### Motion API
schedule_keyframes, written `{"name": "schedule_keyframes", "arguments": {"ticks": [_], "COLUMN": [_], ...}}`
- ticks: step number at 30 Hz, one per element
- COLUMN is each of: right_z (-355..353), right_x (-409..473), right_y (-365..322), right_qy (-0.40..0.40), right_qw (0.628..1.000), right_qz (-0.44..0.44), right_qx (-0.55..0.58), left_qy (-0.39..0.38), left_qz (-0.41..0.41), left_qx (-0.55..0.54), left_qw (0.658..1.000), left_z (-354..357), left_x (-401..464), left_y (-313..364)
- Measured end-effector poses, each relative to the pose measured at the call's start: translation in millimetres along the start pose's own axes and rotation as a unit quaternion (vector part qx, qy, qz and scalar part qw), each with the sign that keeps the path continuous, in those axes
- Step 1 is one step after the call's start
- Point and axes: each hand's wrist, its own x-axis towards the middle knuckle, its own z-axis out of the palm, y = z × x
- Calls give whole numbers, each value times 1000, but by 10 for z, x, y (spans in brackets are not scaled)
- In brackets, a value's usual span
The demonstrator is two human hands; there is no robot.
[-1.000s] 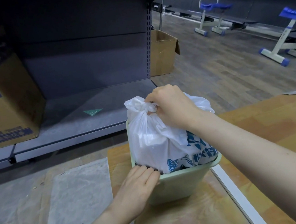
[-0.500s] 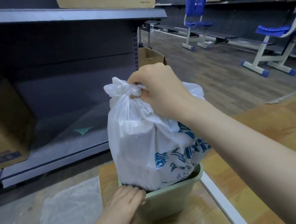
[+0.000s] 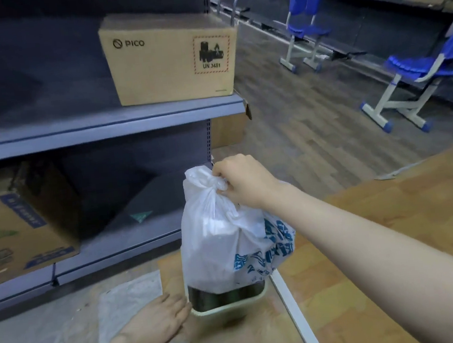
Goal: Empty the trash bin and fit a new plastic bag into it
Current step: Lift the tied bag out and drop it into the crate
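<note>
Your right hand (image 3: pixel 244 182) grips the knotted trash bag (image 3: pixel 226 243) above the bin (image 3: pixel 227 306); your left hand (image 3: pixel 158 320) presses flat beside it. A snagged bag could tip the bin.

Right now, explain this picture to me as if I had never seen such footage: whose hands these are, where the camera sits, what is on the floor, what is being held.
There is no machine here. A person wears one camera on the head, looking forward and down, so both arms reach in from the bottom of the picture. The right hand grips the knotted top of a full white trash bag with blue print and holds it up over a pale green bin; the bag's bottom looks level with the rim. The left hand rests with straight fingers against the bin's side. The bin stands on the floor beside grey shelves bearing a cardboard box. Blue chairs stand behind.
</note>
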Motion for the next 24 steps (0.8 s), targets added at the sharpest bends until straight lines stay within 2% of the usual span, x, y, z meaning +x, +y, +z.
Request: {"name": "schedule_keyframes", "arguments": {"ticks": [4, 9, 13, 14, 19, 24], "right_z": [-738, -1741, -2421, -2574, -3188, -3512], "right_x": [-36, -1, 55, 65, 141, 318], "right_y": [-51, -237, -469, -529, -868, -1394], "right_qy": [2, -4, -18, -20, -26, -36], "right_qw": [1000, 1000, 998, 998, 992, 980], "right_qz": [-10, -25, -46, -53, -105, -178], "right_qx": [16, 14, 27, 31, 65, 75], "left_qy": [16, 33, -23, -15, -2, 14], "left_qz": [-124, -236, -313, -333, -436, -509], "left_qx": [-19, -77, -116, -118, -114, -97], "left_qw": [992, 968, 942, 935, 893, 855], "left_z": [-878, -1900, -2724, -2910, -3672, -4146], "left_x": [-308, -745, -1128, -1211, -1596, -2014], "left_y": [-5, -93, -136, -157, -213, -181]}}
